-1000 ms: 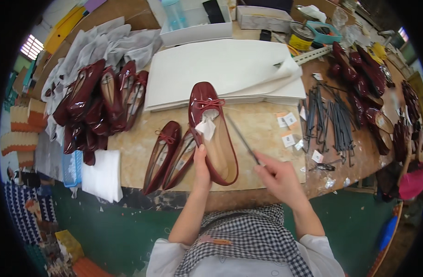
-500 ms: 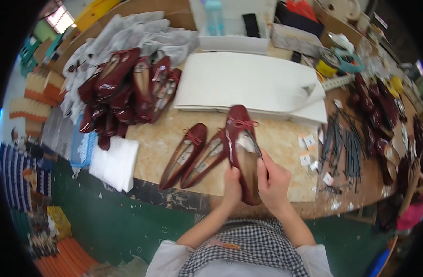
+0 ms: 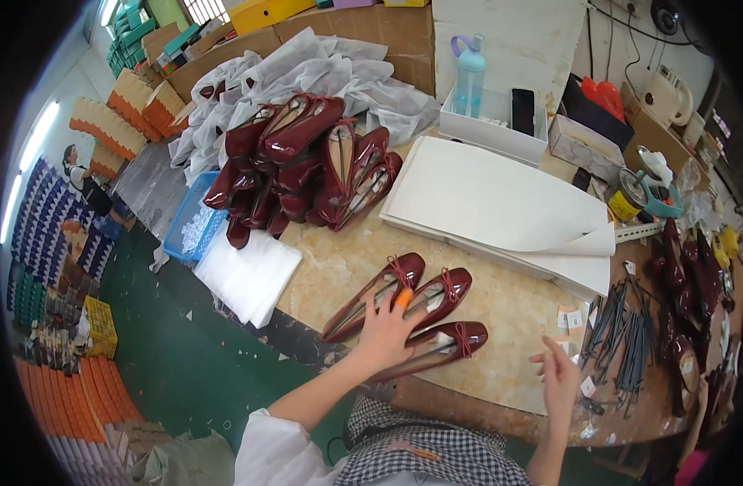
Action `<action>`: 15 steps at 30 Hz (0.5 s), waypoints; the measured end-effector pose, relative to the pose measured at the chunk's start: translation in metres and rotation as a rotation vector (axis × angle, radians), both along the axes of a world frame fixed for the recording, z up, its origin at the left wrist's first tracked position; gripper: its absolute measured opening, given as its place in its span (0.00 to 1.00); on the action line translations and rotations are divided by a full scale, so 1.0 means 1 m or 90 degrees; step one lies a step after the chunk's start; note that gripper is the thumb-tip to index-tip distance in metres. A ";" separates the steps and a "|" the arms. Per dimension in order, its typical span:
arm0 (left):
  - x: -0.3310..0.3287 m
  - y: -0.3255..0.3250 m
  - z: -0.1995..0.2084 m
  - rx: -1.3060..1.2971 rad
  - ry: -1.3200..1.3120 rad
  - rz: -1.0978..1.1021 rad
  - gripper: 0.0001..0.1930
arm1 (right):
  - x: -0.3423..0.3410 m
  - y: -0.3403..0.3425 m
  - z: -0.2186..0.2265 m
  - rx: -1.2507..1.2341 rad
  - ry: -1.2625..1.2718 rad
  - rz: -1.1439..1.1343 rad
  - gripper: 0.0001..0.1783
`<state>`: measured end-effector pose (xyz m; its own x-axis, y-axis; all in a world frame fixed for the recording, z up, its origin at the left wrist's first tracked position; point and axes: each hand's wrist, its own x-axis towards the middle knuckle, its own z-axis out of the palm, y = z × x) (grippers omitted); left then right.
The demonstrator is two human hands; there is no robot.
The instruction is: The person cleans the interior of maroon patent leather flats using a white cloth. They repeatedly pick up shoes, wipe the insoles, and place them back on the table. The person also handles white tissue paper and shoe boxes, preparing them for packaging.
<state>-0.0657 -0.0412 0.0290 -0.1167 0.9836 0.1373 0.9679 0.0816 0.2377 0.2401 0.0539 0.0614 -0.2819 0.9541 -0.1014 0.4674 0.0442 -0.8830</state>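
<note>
three dark red shoes (image 3: 452, 300) lie on the surface (image 3: 513, 328); the left hand (image 3: 385, 334) spreads over them, grip unclear; the right hand (image 3: 559, 374) is empty, fingers loosely parted; best steady them lightly, avoiding scuffs

Dressed in a white top (image 3: 294, 463) under a black-and-white checked apron (image 3: 461, 454).
Wearing a loose, creased left sleeve (image 3: 262, 437); showing a small pink-and-orange mark (image 3: 416, 450) on the checks and an orange cover (image 3: 404, 297) on one of the left hand's (image 3: 384, 336) fingers.
</note>
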 end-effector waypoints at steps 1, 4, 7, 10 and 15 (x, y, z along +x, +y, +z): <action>-0.004 0.003 -0.004 -0.032 -0.001 -0.024 0.23 | -0.009 -0.007 -0.001 -0.013 0.007 0.038 0.17; -0.018 0.009 0.002 -0.044 -0.060 -0.060 0.17 | -0.020 -0.016 -0.008 -0.013 -0.013 0.094 0.16; -0.031 0.037 0.058 0.087 -0.023 -0.096 0.15 | -0.007 -0.011 -0.012 0.039 -0.073 0.062 0.15; -0.051 0.123 0.127 0.193 0.182 -0.022 0.12 | 0.029 -0.012 -0.012 0.059 -0.113 -0.003 0.15; -0.109 0.245 0.163 0.258 0.420 0.095 0.26 | 0.065 -0.017 -0.015 0.106 -0.143 -0.021 0.16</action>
